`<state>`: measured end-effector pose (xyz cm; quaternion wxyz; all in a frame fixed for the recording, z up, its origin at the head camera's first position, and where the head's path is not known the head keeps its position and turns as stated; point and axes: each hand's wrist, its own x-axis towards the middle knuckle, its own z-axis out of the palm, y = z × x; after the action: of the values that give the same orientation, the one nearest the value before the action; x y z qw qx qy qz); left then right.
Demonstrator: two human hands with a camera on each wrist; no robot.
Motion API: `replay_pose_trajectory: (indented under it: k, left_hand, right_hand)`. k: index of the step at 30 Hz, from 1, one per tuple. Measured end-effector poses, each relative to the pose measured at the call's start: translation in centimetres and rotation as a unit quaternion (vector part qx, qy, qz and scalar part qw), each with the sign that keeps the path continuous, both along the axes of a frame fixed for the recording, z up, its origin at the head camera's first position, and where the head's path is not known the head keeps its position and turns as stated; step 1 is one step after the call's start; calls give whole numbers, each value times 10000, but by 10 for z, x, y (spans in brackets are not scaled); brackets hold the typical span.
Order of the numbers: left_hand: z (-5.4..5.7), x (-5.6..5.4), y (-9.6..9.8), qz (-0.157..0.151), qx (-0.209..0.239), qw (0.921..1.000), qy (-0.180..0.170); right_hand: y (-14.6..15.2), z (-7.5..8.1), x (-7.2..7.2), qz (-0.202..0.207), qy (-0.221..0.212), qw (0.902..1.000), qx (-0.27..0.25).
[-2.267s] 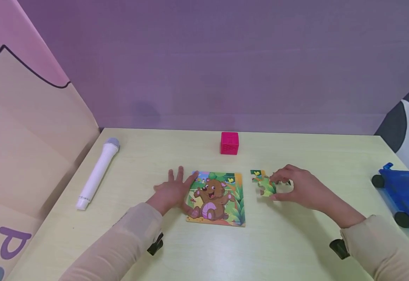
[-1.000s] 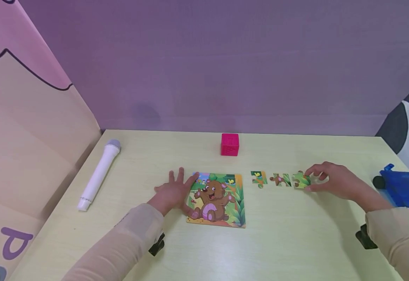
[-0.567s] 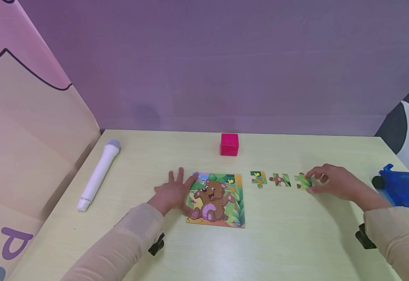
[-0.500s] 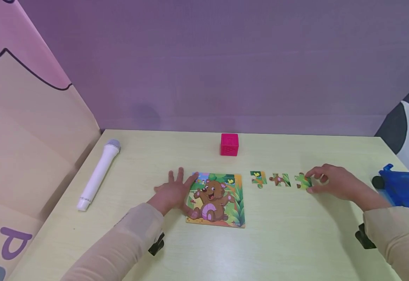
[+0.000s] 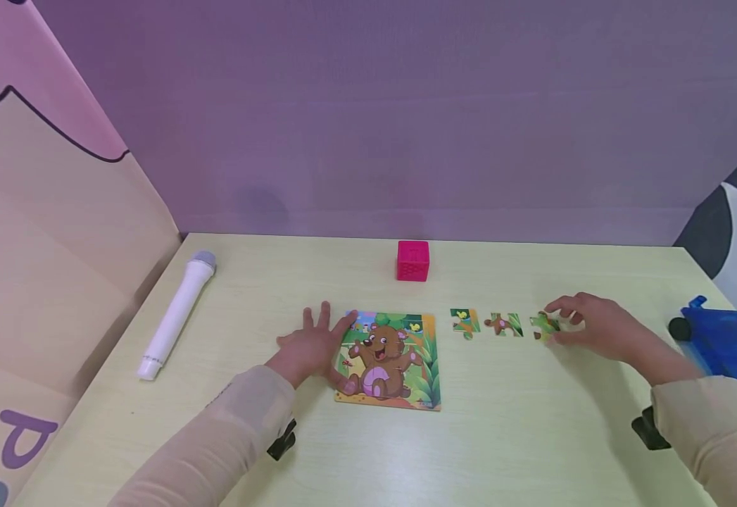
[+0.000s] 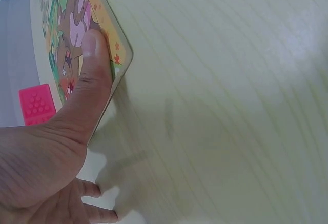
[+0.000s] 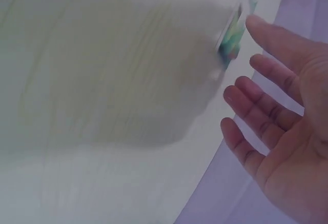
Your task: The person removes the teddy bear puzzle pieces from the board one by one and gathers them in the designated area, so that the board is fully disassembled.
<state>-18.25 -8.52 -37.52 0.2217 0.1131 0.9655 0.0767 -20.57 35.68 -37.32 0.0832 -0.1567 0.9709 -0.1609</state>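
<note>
My left hand (image 5: 310, 350) lies with fingers spread at the left side of a square bear puzzle (image 5: 387, 360). In the left wrist view its thumb (image 6: 95, 65) rests on the picture near a corner. My right hand (image 5: 602, 331) pinches a small green jigsaw piece (image 5: 542, 325) by its upper and lower edges, with index finger and thumb. The right wrist view shows that piece (image 7: 233, 35) blurred beside the thumb, the other fingers held loosely apart. Two more jigsaw pieces lie to its left, a bear-and-grass piece (image 5: 504, 324) and a green-orange piece (image 5: 465, 322).
A pink cube (image 5: 413, 260) stands near the back edge of the table. On the left lies a white toy microphone (image 5: 178, 315). A blue toy car (image 5: 729, 348) sits at the right edge, partly behind the right forearm. A purple wall (image 5: 406, 127) rises behind.
Since the oldest frame my right hand has moved right with the green jigsaw piece, uncovering the bear-and-grass piece. Lately its fingers shifted slightly left over the piece. The left hand has stayed put.
</note>
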Motion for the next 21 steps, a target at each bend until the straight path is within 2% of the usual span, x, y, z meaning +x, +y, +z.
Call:
replay_pose_trajectory:
  k: [9,21]
  left_hand:
    - [0,1,-1,27,67,10000,24]
    - [-1,-1,0,-39,-64,10000,3]
  right_hand:
    - [-38,5,11,-190,280,9974,-629]
    - [-103,11,22,-149,242,9924,-1199]
